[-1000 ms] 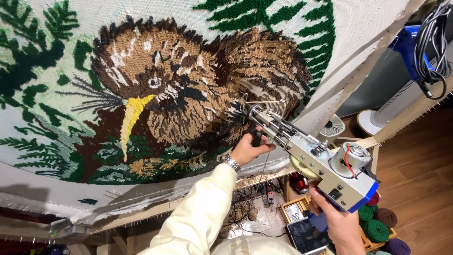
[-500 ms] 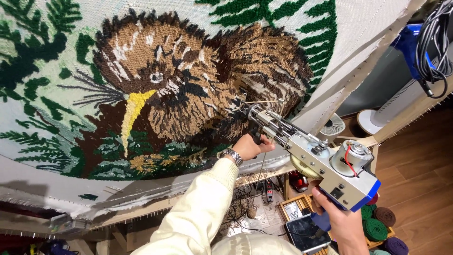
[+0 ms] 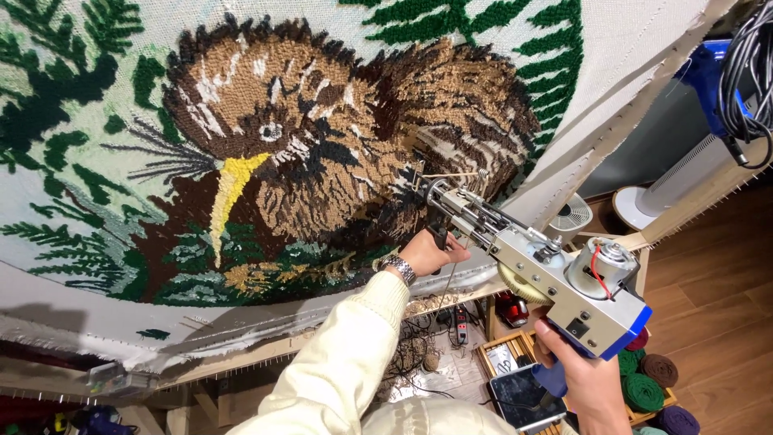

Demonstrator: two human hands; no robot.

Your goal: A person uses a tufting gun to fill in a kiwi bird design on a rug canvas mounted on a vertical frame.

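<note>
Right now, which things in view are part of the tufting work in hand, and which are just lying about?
In use:
- grey metal tufting gun with blue base
- left hand on its front grip
- right hand on its rear handle
- stretched cloth with tufted brown bird picture

Lying about:
- white pedestal fan
- green and brown yarn balls
- dark tablet
- black coiled cables

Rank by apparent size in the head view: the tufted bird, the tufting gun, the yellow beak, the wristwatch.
1. Tufted bird
2. Tufting gun, though it sits nearer the camera, which inflates it
3. Yellow beak
4. Wristwatch
</note>
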